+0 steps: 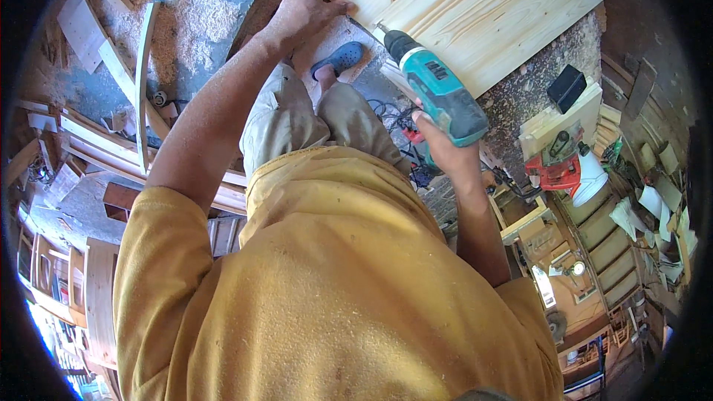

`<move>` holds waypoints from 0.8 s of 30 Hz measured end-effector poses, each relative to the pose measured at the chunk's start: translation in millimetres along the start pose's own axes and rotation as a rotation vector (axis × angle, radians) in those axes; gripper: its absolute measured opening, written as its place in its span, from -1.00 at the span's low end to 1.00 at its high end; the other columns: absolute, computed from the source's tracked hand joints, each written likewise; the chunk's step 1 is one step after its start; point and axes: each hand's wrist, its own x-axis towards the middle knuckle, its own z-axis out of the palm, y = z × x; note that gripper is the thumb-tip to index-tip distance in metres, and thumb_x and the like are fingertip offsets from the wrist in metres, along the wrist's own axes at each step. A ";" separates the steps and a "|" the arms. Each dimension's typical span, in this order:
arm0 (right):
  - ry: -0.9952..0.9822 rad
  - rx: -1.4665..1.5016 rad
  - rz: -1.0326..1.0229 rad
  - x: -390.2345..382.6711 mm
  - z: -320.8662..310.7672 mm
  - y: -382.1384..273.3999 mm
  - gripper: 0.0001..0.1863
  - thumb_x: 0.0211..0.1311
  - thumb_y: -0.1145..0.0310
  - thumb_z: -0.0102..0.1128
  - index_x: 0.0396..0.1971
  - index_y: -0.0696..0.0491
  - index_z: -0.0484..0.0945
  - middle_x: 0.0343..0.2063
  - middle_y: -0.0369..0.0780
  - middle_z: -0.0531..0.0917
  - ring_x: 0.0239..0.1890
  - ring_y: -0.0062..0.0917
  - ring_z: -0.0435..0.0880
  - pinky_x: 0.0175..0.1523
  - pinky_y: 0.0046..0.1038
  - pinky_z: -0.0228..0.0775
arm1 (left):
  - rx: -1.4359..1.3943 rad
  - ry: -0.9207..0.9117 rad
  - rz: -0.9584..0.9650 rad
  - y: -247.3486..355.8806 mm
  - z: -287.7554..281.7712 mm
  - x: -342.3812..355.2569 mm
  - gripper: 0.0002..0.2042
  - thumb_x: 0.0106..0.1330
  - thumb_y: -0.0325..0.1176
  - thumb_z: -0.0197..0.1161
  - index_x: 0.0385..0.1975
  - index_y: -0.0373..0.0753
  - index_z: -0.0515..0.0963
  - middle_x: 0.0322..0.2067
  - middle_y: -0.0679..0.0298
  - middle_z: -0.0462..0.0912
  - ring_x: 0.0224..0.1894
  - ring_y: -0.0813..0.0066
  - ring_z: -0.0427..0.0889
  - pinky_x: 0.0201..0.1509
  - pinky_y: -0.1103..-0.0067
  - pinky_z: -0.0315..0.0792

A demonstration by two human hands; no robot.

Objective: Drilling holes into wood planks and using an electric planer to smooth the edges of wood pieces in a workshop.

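A pale wooden board [483,7] with knots and strong grain lies at the top of the view. My left hand [312,4] grips its left end, thumb on the near corner and the other fingers around the edge. My right hand [445,145] is closed around the handle of a teal and black cordless drill [443,89]. The drill points up and left, and its bit [380,27] is at the board's near edge, close to the left corner. Whether the bit has entered the wood, I cannot tell.
Right of the board, a black box-shaped object [567,89] rests on light wood pieces near a red power tool [557,172]. Curved wooden strips [143,89] and sawdust [194,22] cover the left floor. Dark cables [390,113] lie by my legs.
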 end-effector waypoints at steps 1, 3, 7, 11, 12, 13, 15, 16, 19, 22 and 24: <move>-0.018 -0.160 -0.080 1.2 -3.8 -13.2 -0.64 -0.03 0.52 0.27 -0.15 0.13 0.49 -0.33 -0.16 0.65 -0.26 -0.38 0.65 -0.13 -0.40 0.46 | -0.019 0.008 -0.005 1.5 -0.4 -1.9 -0.51 0.07 -0.22 0.38 0.02 -0.23 0.53 -0.18 0.08 0.51 -0.15 0.22 0.58 0.00 0.48 0.46; -0.026 -0.300 -0.164 3.6 -5.0 -25.4 -0.49 -0.08 0.47 0.30 -0.02 0.01 0.43 -0.26 -0.07 0.64 -0.14 -0.16 0.63 -0.07 -0.33 0.46 | -0.042 0.014 -0.010 2.6 -0.7 -5.0 -0.52 0.07 -0.22 0.38 0.02 -0.22 0.53 -0.18 0.09 0.51 -0.15 0.22 0.58 -0.01 0.48 0.46; -0.004 -0.288 -0.114 8.0 -9.1 -59.6 -0.51 -0.07 0.46 0.30 -0.03 -0.05 0.46 -0.23 -0.06 0.64 -0.11 -0.16 0.62 -0.08 -0.34 0.46 | -0.073 0.009 -0.063 0.8 1.9 -4.1 -0.52 0.09 -0.21 0.37 0.04 -0.20 0.52 -0.18 0.11 0.51 -0.15 0.23 0.57 -0.02 0.48 0.45; -0.117 -0.368 -0.019 20.8 -16.0 -75.2 -0.54 -0.07 0.44 0.30 -0.07 0.03 0.48 -0.25 -0.05 0.64 -0.13 -0.22 0.64 -0.07 -0.36 0.45 | -0.041 0.008 -0.044 4.0 -1.2 -4.2 -0.51 0.12 -0.21 0.36 0.06 -0.23 0.50 -0.18 0.12 0.50 -0.16 0.26 0.56 -0.05 0.49 0.44; -0.140 -0.376 0.024 22.7 -14.4 -82.2 -0.56 -0.06 0.43 0.31 -0.09 0.08 0.48 -0.25 -0.05 0.64 -0.13 -0.26 0.64 -0.05 -0.38 0.45 | -0.040 0.004 -0.051 5.1 -2.0 -5.3 -0.52 0.12 -0.21 0.36 0.05 -0.24 0.50 -0.17 0.12 0.50 -0.16 0.26 0.56 -0.05 0.49 0.44; -0.145 -0.388 0.026 24.0 -13.7 -82.7 -0.56 -0.06 0.43 0.31 -0.09 0.08 0.48 -0.25 -0.05 0.64 -0.13 -0.26 0.64 -0.05 -0.38 0.45 | -0.084 0.118 -0.023 9.8 0.5 -10.7 -0.54 0.13 -0.22 0.35 0.03 -0.26 0.52 -0.17 0.08 0.51 -0.16 0.23 0.56 -0.06 0.49 0.45; -0.156 -0.391 0.164 32.2 -14.7 -74.6 -0.53 -0.04 0.44 0.31 -0.05 0.14 0.44 -0.18 -0.07 0.62 -0.09 -0.31 0.61 -0.01 -0.39 0.42 | -0.313 0.344 0.009 47.4 1.8 -23.5 -0.53 0.08 0.00 0.31 -0.17 -0.29 0.58 -0.14 -0.01 0.53 -0.09 0.05 0.52 0.05 0.35 0.38; -0.160 -0.405 0.165 34.7 -17.6 -64.4 -0.53 -0.04 0.44 0.31 -0.05 0.14 0.44 -0.18 -0.07 0.62 -0.09 -0.31 0.61 -0.01 -0.39 0.42 | -0.435 0.382 0.125 82.6 -5.8 -32.4 -0.47 0.02 0.08 0.32 -0.18 -0.26 0.57 -0.17 0.04 0.53 -0.08 0.10 0.50 0.06 0.33 0.35; -0.212 0.349 -0.147 19.9 -1.2 -93.9 -0.38 0.04 0.43 0.25 0.15 0.10 0.27 0.10 -0.05 0.37 0.16 -0.30 0.36 0.18 -0.32 0.25 | -0.553 0.360 0.474 163.2 -30.7 -40.7 -0.52 -0.05 0.04 0.35 -0.22 -0.18 0.57 -0.24 0.14 0.53 -0.15 0.19 0.51 -0.09 0.36 0.38; -0.266 -0.725 -0.322 26.5 -21.7 -88.6 -0.34 0.13 0.34 0.22 0.21 0.12 0.14 0.16 -0.08 0.27 0.22 -0.33 0.25 0.27 -0.32 0.10 | -0.619 0.303 0.472 160.1 -18.3 -26.9 -0.69 -0.03 -0.12 0.32 -0.33 -0.15 0.57 -0.36 0.22 0.52 -0.26 0.21 0.52 -0.22 0.37 0.40; -0.271 -0.795 -0.460 35.1 -17.9 -93.8 -0.35 0.12 0.35 0.22 0.20 0.13 0.17 0.14 -0.06 0.29 0.20 -0.31 0.28 0.25 -0.31 0.13 | -0.589 0.246 0.482 154.8 -9.3 -20.8 -0.77 -0.01 -0.23 0.29 -0.37 -0.15 0.55 -0.42 0.25 0.52 -0.32 0.21 0.52 -0.28 0.37 0.40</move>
